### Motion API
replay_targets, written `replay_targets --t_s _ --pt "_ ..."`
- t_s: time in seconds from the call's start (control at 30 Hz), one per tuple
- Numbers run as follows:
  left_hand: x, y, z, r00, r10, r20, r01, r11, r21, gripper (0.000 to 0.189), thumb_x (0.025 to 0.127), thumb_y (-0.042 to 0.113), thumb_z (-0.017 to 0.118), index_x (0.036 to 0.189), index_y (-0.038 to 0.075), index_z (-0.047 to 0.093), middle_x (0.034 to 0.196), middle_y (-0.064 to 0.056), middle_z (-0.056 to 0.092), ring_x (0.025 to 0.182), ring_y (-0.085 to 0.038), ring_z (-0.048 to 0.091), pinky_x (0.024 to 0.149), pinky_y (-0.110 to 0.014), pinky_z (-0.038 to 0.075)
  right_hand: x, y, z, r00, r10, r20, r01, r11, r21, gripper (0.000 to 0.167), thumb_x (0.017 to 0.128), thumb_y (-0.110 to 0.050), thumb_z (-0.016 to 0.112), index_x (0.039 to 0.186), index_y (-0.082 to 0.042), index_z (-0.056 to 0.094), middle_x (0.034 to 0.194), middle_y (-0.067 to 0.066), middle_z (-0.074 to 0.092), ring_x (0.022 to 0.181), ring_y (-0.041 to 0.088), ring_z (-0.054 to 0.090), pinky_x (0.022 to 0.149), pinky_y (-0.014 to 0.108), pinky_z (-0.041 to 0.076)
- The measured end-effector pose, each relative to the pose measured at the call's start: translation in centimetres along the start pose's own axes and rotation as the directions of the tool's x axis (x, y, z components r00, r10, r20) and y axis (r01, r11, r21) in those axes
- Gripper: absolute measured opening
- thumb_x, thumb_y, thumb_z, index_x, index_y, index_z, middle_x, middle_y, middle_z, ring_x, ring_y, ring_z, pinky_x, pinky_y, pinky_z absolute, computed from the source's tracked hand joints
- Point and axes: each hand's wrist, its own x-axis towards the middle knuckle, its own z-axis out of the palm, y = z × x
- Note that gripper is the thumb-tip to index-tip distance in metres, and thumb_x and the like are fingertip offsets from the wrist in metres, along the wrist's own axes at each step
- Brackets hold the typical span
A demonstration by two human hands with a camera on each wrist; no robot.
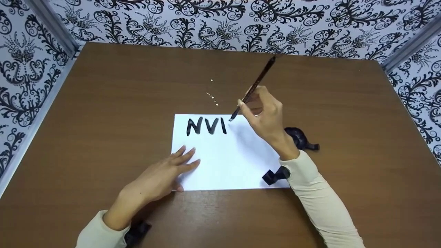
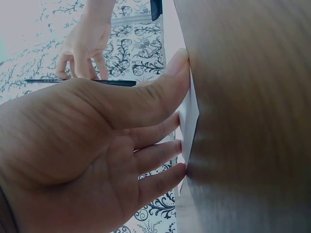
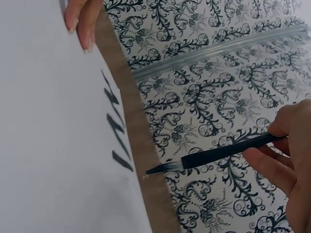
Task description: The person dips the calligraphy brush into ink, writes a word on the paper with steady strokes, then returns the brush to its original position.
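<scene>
A dark-handled paintbrush (image 1: 259, 78) is pinched between the thumb and fingers of my right hand (image 1: 267, 117). Its dark bristle tip points down at the top part of a white paper sheet (image 1: 227, 162), just right of the painted black letters "NVI" (image 1: 212, 126). In the right wrist view the brush (image 3: 218, 153) shows a wet black tip near the sheet's edge. My left hand (image 1: 160, 175) rests on the sheet's lower left side with its fingers spread. The left wrist view shows the thumb (image 2: 146, 99) and fingertips against the paper.
The paper lies on a brown wooden table (image 1: 120, 113). Small pale specks (image 1: 213, 98) dot the wood above the sheet. Beside my right wrist sits a dark rounded object (image 1: 299, 137) with a short stub. Black-and-white patterned wallpaper (image 1: 220, 27) rises behind the table.
</scene>
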Motion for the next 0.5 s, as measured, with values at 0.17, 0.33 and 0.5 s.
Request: replay_targets --t_s 0.17,0.33,0.5 --pt "0.0 0.0 0.0 1.0 0.001 -0.001 -0.001 1.0 0.0 0.07 0.077 0.01 0.075 0.141 0.009 0.047 0.153 -0.014 0.028 0.14 -0.037 0.022 0.088 -0.054 0.046 -0.5 0.9 0.4 1.0 0.003 -0.02 -0.003 1.0 -0.007 0.019 0.083 0.0 0.07 0.095 0.0 0.056 0.081 0.007 0.064 0.071 0.015 0.068 0.052 0.023 0.053" --pt "0.0 0.1 0.0 1.0 -0.001 -0.004 0.001 1.0 0.006 0.07 0.077 0.009 0.076 0.141 0.009 0.048 0.153 -0.014 0.028 0.139 -0.038 0.023 0.082 -0.051 0.05 -0.8 1.2 0.8 0.999 -0.012 -0.034 0.012 1.0 0.002 0.02 0.082 0.002 0.07 0.096 0.002 0.055 0.082 0.008 0.064 0.071 0.016 0.069 0.055 0.02 0.053" --pt "-0.1 0.2 -0.1 1.0 -0.012 0.0 0.012 1.0 0.012 0.071 0.077 0.008 0.076 0.141 0.01 0.048 0.153 -0.013 0.028 0.139 -0.037 0.023 0.077 -0.047 0.051 -1.0 1.4 1.2 0.999 -0.025 -0.047 0.026 1.0 0.014 0.02 0.082 0.003 0.07 0.095 0.003 0.055 0.083 0.009 0.064 0.072 0.017 0.069 0.057 0.019 0.053"
